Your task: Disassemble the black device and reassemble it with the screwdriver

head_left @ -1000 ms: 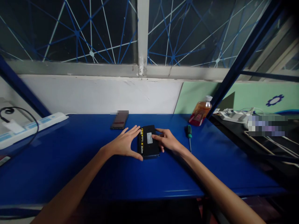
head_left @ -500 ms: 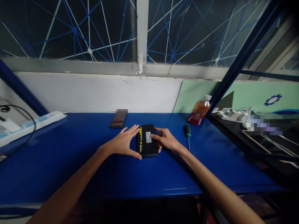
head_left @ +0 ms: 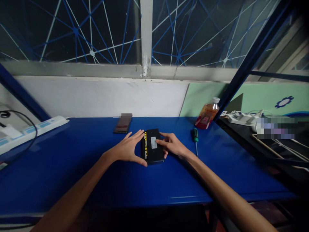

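A flat black electronic device lies on the blue table, a white label on its top and a row of yellow port-like parts along its left side. My left hand spans that left side, thumb at the near corner and fingertips at the far one. At the opposite edge, my right hand grips the device with its fingers curled, one fingertip on the label. Some right-hand fingers are partly hidden.
A screwdriver with a green and black handle lies to the right. Behind it stands a bottle with a white cap. A phone rests at the back. On the left is a white power strip; cables and another strip occupy the right side.
The view has shifted very slightly. Both hands keep the same hold on the black device, which stays in place on the table.
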A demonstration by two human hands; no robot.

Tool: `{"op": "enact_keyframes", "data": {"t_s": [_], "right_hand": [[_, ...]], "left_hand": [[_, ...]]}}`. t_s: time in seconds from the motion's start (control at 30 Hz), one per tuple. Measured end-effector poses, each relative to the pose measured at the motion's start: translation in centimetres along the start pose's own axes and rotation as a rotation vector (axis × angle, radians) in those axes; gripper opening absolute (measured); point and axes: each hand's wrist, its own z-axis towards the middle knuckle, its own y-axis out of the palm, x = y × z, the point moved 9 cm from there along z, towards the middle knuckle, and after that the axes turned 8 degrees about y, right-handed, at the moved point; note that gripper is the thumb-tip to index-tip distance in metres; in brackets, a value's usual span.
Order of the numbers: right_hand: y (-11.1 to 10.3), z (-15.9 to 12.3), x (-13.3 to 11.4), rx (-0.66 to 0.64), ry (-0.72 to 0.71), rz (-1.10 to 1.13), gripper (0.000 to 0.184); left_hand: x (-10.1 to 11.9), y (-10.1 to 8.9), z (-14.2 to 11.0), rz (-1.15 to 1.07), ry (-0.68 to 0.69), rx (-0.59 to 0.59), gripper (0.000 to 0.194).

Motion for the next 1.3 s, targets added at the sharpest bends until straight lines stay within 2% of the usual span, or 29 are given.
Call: {"op": "enact_keyframes", "data": {"t_s": [0.27,0.37,0.53,0.7,0.9,1.03,1.3], "right_hand": [[-0.3,0.0,-0.6,0.002,-0.062,-0.030,0.074],[-0.1,0.1,-0.1,-0.002,-0.027,0.023,0.075],[-0.7,0.4,-0.1,0.082,-0.018,0.080,0.069],[-1.5,0.0,-0.7,0.113,-0.022,0.126,0.065],[-0.6,0.3,0.0,0.056,0.020,0.134,0.068],[-0.3,0.7,0.8,0.068,0.034,0.114,0.071],[-0.1,0.5,0.5,0.051,0.084,0.172,0.068]], "left_hand": [[0.1,-0.1,-0.1,-0.024,-0.003,-0.001,0.121],[0.1,-0.2,-0.1,-0.029,-0.003,0.003,0.120],[0.0,-0.2,-0.2,-0.008,0.002,0.003,0.121],[-0.1,0.0,-0.2,0.003,-0.001,-0.005,0.124],[-0.1,0.0,-0.3,0.002,-0.002,-0.008,0.120],[0.1,-0.1,-0.2,0.003,0.001,-0.007,0.118],[0.2,-0.1,-0.2,-0.015,0.003,-0.003,0.124]]}}
